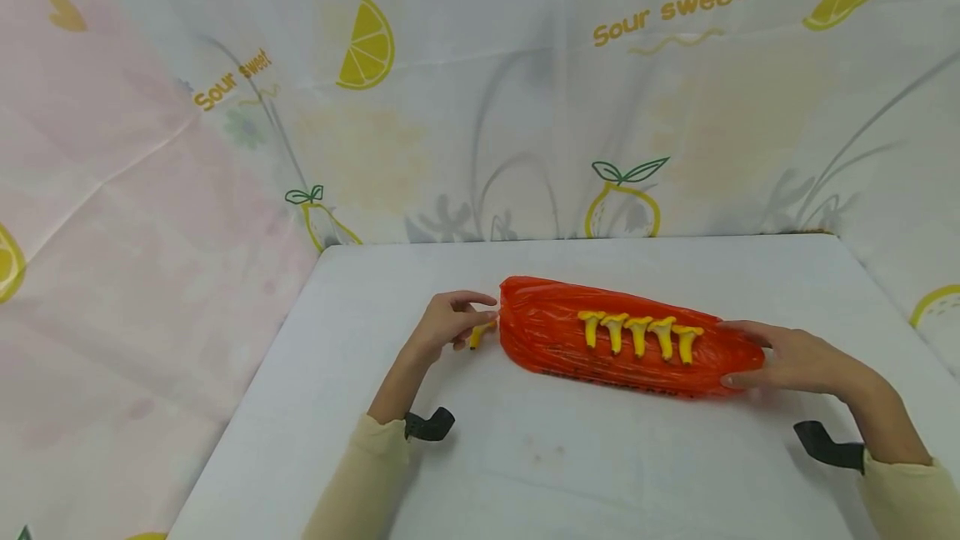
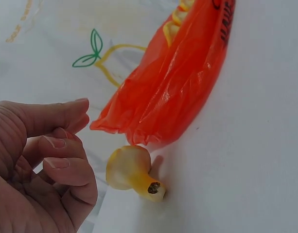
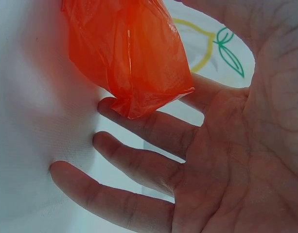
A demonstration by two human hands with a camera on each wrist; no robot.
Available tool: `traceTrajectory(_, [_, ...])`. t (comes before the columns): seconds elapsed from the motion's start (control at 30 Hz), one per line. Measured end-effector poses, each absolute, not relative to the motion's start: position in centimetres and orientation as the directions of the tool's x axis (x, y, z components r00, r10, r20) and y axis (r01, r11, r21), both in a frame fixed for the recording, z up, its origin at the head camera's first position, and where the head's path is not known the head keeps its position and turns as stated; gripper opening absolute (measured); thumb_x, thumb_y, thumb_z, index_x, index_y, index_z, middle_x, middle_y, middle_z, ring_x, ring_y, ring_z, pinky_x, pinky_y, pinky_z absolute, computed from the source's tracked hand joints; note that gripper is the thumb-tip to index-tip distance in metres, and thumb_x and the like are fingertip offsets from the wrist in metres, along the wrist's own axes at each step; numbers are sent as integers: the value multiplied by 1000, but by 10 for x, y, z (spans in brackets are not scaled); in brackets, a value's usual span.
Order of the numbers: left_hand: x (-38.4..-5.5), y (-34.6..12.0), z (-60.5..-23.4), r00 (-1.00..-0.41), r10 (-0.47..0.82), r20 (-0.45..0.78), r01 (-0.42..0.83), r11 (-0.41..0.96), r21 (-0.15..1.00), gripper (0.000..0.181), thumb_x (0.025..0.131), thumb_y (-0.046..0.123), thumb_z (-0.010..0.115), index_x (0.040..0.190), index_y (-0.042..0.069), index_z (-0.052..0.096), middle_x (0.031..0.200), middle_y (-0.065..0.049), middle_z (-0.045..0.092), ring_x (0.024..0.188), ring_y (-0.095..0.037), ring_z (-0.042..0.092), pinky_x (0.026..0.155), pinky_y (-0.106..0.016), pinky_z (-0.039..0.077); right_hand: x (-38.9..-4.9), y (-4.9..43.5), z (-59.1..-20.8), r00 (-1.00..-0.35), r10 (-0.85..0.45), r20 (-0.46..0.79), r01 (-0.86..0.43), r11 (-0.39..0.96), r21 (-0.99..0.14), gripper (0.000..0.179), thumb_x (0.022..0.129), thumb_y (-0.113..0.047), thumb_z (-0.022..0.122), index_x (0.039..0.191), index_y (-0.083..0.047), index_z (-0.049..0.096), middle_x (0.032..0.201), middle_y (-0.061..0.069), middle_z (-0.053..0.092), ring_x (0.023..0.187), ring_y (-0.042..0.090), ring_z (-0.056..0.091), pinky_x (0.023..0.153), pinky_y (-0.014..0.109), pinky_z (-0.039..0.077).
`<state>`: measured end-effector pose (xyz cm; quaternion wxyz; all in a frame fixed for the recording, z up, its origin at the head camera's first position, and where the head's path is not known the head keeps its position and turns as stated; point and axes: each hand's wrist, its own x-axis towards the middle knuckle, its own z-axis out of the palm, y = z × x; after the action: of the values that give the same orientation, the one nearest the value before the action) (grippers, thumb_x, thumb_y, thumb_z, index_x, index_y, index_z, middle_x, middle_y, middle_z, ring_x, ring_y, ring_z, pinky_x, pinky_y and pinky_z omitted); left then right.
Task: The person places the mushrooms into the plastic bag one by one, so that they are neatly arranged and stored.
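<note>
A red plastic bag (image 1: 536, 319) lies flattened lengthwise across the white table. Several yellow mushrooms (image 1: 639, 336) stand out in a row on its top. Beside the bag's left end is my left hand (image 1: 447, 323), its fingers loosely bent with nothing between them. One more yellow mushroom (image 2: 131, 167) sits on the table right by those fingers, its dark-spotted stem end showing in the left wrist view. My right hand (image 1: 806, 361) spreads around the bag's right end, fingers apart. The bag's crumpled tip (image 3: 139, 99) overlaps those fingers in the right wrist view.
The white table (image 1: 570, 465) stretches in front of the bag. Behind it hangs a cloth backdrop (image 1: 465, 132) with lemon prints. Dark bands (image 1: 431, 424) are on both wrists, below light sleeves.
</note>
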<state>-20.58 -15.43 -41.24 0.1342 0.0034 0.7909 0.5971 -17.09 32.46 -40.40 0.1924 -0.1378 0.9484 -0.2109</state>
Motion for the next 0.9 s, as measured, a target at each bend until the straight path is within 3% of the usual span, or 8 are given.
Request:
traceTrajectory(0.4, [-207, -162, -422, -958, 155, -240, -182, 316, 931, 30, 87, 16, 76, 114, 2, 71, 61, -3, 46, 48, -14, 37, 44, -25, 31, -170, 324, -403, -889, -340, -306, -181, 876, -447, 80, 81, -48, 74, 138, 1, 48, 131, 37, 47, 111, 50, 47, 79, 65, 48])
traceTrajectory(0.9, [-203, -166, -428, -975, 122, -186, -121, 409, 905, 21, 87, 13, 75, 107, 7, 74, 62, -3, 48, 44, -14, 36, 43, -24, 32, -170, 323, -403, -892, -336, -303, -184, 882, -434, 79, 81, -49, 73, 138, 0, 49, 131, 37, 47, 111, 52, 47, 79, 66, 47])
